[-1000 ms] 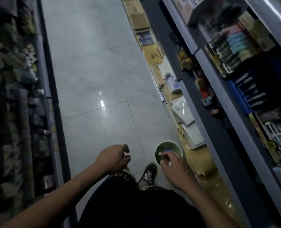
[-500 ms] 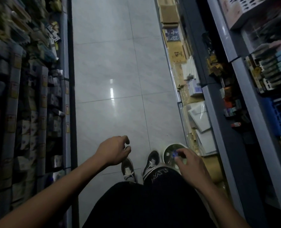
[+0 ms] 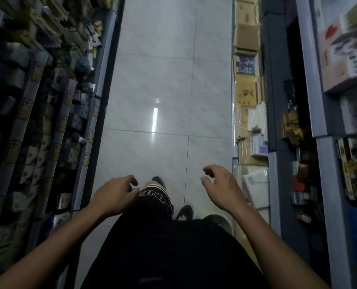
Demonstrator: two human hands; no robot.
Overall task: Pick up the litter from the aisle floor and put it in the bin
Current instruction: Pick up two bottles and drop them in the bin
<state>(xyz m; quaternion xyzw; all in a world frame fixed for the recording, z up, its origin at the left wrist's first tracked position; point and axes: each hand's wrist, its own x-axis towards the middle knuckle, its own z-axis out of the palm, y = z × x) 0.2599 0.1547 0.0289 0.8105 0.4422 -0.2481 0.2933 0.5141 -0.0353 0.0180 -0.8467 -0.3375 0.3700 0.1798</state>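
**Hands empty, bin down by the feet**

Both hands hold nothing: left hand (image 3: 115, 192) fingers loosely curled, right hand (image 3: 221, 186) fingers apart and relaxed. The bin (image 3: 219, 219) peeks out below the right fingers, beside the shoe. No litter shows on the floor (image 3: 163, 80) ahead. Probably light, crumply stuff; pinch it by an edge. Half a second back the right fingers pinched a small blue bit over the bin; that's gone now.
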